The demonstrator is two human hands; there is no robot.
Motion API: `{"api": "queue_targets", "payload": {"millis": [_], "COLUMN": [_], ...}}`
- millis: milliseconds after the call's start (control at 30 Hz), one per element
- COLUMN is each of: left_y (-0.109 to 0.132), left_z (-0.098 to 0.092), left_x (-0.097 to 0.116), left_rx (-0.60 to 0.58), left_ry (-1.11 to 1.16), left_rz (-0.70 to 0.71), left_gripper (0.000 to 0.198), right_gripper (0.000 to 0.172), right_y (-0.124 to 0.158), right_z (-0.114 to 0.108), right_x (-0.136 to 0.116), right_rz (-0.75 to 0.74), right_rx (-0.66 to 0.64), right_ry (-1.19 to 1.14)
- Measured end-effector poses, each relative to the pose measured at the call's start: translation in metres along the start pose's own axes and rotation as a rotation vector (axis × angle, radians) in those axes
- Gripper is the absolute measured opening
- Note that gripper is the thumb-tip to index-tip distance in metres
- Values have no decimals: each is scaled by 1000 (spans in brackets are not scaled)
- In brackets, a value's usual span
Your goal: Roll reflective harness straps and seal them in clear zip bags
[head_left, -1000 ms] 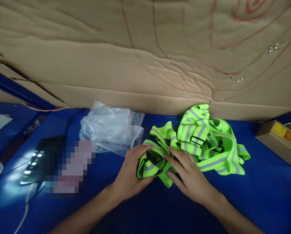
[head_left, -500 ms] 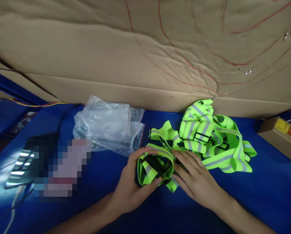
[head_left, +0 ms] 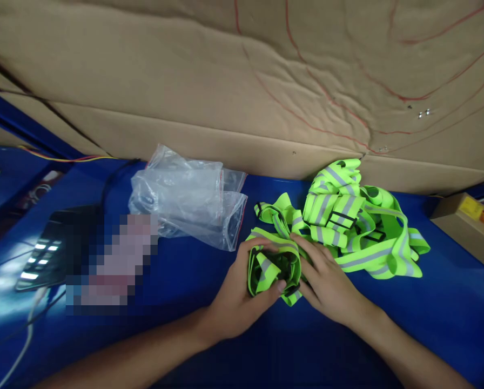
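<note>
Strap coil point(head_left: 267, 268): in the head view, between the two hands, touching both; a rolled fluorescent yellow-green reflective band with a grey stripe, its hollow end turned up toward the camera, a striped fold and dark parts inside.
Left hand point(head_left: 240, 300): clamped on the coil, fingers round its far left side, thumb across the near rim.
Right hand point(head_left: 327, 275): fingers a little spread, laid against the coil's right side; whether they pinch any webbing, I cannot tell.
Webbing feel: likely light, soft and limp, hard to damage, perhaps a little slick along the stripe; it probably springs loose if the squeeze on the turns eases.
Best hold: round the outer turns from opposite sides, thumb over the rim, so the layers stay pressed together; a pull on the inner fold alone would probably draw out the core.
Loose strap point(head_left: 280, 209): just beyond the coil and the right hand's fingertips, lying near the pile; it may snag or drag.
Strap pile point(head_left: 327, 208): beyond the right hand and to its right, tangled, with a black buckle point(head_left: 341, 220) on top, probably the stiffest part to grip.
Zip bags point(head_left: 181, 189): clear plastic, beyond the left hand and to its left, likely thin and slippery.
</note>
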State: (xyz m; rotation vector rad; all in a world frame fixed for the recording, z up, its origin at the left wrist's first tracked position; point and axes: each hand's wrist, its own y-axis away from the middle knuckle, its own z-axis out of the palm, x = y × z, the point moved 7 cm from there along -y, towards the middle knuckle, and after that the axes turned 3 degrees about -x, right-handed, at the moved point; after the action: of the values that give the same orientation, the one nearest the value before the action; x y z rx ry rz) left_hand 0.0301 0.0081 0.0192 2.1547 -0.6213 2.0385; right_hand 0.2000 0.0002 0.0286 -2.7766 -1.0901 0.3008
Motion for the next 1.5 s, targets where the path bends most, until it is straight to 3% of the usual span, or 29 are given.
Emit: {"api": "queue_targets", "payload": {"millis": [400, 867, 1033, 1267, 1500], "left_y": [-1, -3, -2, 2, 0], "left_z": [-7, -6, -7, -5, -4], "left_x": [0, 4, 10, 10, 10], "left_rx": [-122, -135, -114, -162, -179], "left_ry": [-193, -216, -291, -300, -263], "left_rz": [49, 32, 121, 131, 153], "left_gripper": [59, 58, 67, 86, 83], "right_gripper": [29, 26, 31, 28, 27], "right_y": [5, 6, 6, 6, 6], "right_z": [3, 4, 3, 4, 3], "right_x": [2, 3, 3, 4, 4], "right_rz": [7, 10, 8, 13, -5], "right_rx": [-60, -80, -82, -102, -83], "right_ry": [21, 1, -1, -18, -20]}}
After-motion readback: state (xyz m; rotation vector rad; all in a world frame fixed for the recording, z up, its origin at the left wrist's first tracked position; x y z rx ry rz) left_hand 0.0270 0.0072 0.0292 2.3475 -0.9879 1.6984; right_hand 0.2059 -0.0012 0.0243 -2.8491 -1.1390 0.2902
